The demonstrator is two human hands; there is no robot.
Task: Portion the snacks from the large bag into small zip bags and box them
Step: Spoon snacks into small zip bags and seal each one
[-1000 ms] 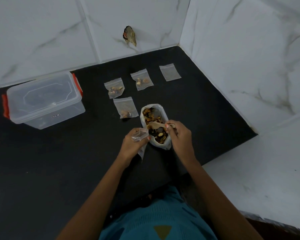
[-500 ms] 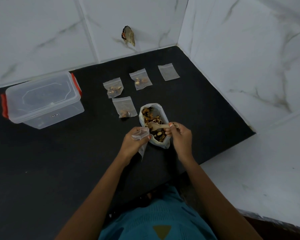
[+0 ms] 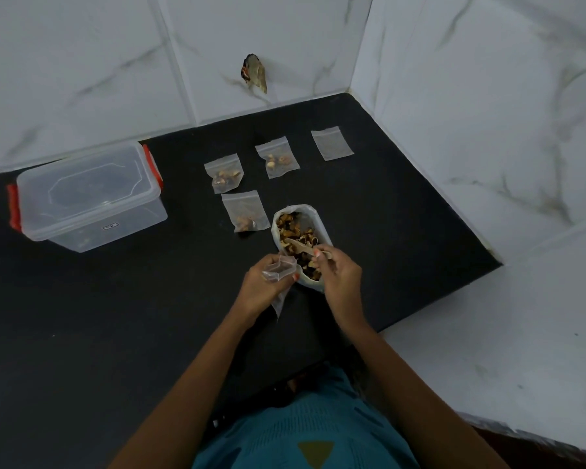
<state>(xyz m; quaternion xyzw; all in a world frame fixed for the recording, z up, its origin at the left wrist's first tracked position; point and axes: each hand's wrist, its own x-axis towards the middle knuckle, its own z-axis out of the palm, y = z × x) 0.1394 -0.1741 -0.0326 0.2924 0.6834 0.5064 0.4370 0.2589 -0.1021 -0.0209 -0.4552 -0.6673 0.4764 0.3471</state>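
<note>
I have the big bag (image 3: 321, 228) standing open on the black counter (image 3: 115, 333), a little right of centre, with its rim rolled down. It is full of brown mixed snacks (image 3: 293, 228). A pale spoon (image 3: 300, 245) lies across the snacks with its bowl pointing left. The right hand (image 3: 340, 275) pinches the spoon's handle between thumb and curled fingers, over the near end of the bag.

Just left of that near end, the left hand (image 3: 263, 291) grips a zip bag (image 3: 279, 267). Its fingers are curled round the bag and hold the mouth open toward the big bag, while the lower part hangs below the hand. I cannot tell whether the two bags touch.

Beyond the hands, three filled bags lie flat on the counter. One (image 3: 245, 211) is just beside the big bag's far-left rim, and two sit further back (image 3: 224, 172) (image 3: 277, 157). An empty bag (image 3: 332, 143) lies to the right of those, near the wall corner.

Well to the left, by the back wall, is the clear box (image 3: 88, 198), with its lid on and red clips at both ends. The walls are pale marbled tile (image 3: 471, 96), and a small dark object (image 3: 255, 73) is stuck on the back one. A teal garment (image 3: 301, 434) fills the bottom of my view.
</note>
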